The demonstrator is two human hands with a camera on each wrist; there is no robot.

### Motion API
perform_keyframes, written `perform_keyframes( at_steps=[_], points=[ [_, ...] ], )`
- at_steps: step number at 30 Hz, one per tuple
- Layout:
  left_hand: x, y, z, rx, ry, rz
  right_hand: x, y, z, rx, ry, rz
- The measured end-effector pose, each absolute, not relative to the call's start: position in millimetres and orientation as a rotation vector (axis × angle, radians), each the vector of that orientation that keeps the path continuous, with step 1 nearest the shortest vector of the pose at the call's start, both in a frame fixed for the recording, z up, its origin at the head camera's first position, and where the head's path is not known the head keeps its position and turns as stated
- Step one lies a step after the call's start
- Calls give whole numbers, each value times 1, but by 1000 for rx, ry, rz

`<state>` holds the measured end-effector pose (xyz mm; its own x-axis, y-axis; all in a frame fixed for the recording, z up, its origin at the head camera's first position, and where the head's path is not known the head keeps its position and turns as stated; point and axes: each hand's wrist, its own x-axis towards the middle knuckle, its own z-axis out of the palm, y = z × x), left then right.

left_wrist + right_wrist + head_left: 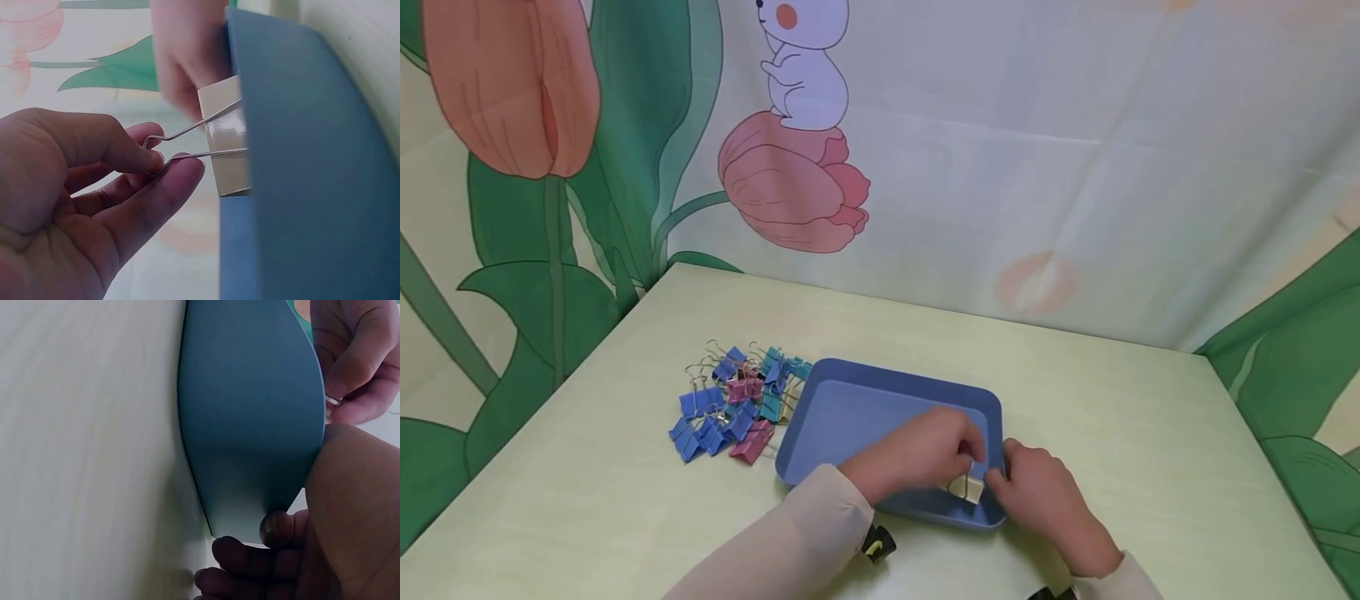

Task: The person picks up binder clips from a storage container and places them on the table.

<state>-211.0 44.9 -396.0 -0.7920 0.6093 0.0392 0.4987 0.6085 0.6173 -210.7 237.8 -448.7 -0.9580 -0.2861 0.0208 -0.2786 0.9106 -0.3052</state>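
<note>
My left hand (928, 446) reaches over the blue tray (880, 375). Thumb and fingers pinch the wire handle of a cream binder clip (967, 488), which is inside the tray near its front right corner. In the left wrist view the clip's body (226, 140) is partly behind the tray wall (312, 162). My right hand (1045, 492) grips the tray at its right edge, thumb over the rim and the other fingers outside. The right wrist view shows those fingers (253, 562) by the outer wall (250, 412).
A heap of blue, pink, teal and cream binder clips (745, 390) lies on the pale table (625, 500) left of the tray, some close against its wall. Behind the table hangs a printed curtain (940, 167) with tulips and a white cartoon animal.
</note>
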Motion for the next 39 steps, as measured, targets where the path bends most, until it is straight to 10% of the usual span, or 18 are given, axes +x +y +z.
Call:
perform_keyframes(
  at_steps=[39],
  points=[
    [-193, -174, -359, 127, 2999, 967, -209, 231, -449, -376, 3003, -499]
  ],
)
